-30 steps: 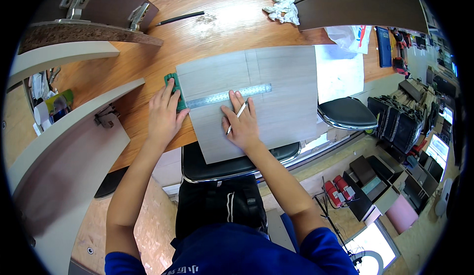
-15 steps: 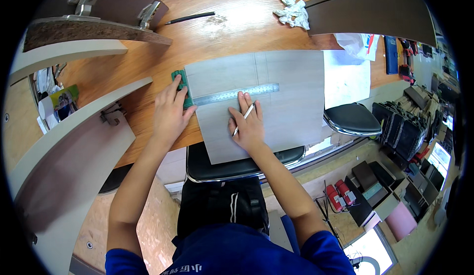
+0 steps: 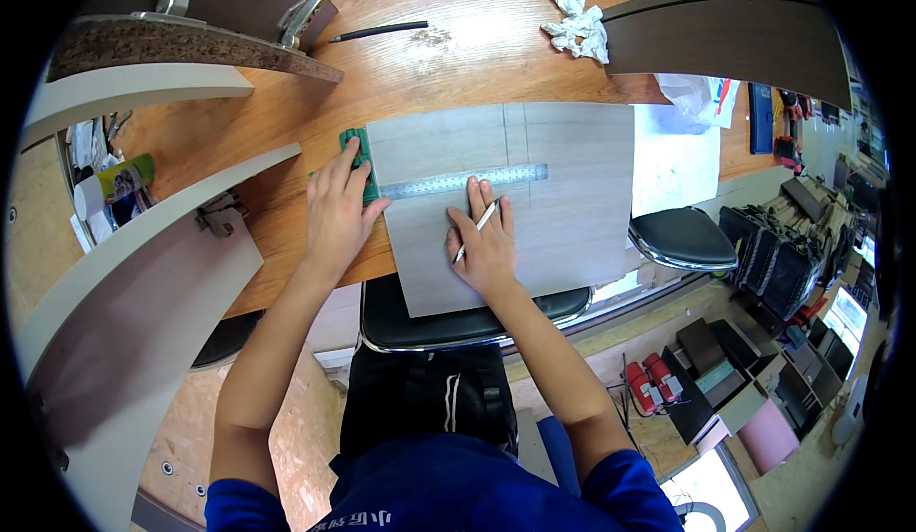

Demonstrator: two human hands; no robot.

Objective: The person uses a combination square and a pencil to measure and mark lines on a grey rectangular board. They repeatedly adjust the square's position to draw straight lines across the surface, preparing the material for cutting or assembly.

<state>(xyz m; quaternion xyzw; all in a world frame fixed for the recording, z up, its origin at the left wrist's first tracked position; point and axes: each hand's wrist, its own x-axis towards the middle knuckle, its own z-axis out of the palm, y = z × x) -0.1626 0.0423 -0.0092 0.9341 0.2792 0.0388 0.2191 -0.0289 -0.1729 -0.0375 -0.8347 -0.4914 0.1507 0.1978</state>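
A grey wood-grain board point(image 3: 563, 236) lies on the table, with pencil lines across its far part. On it rests the steel blade of a try square point(image 3: 477, 181). Its green stock sits along the board's left edge. My left hand point(image 3: 336, 209) grips that stock, fingers along it and thumb at its near end. In my right hand point(image 3: 487, 250) a thin white pencil point(image 3: 474, 230) is held slanting between the fingers. Two fingertips of this hand press on the blade's near edge, and the pencil's tip points down toward the board near my palm.
A black pencil point(image 3: 380, 31) and crumpled tissue point(image 3: 578, 21) lie beyond the board on the wooden table point(image 3: 448, 64). Brown panels with hinges stand at left; another dark panel point(image 3: 725, 36) is at far right. White paper point(image 3: 676, 165) adjoins the board. Black stools point(image 3: 682, 236) stand by the table.
The whole view has shifted slightly. Both hands, the try square and the board keep nearly the same places relative to one another.
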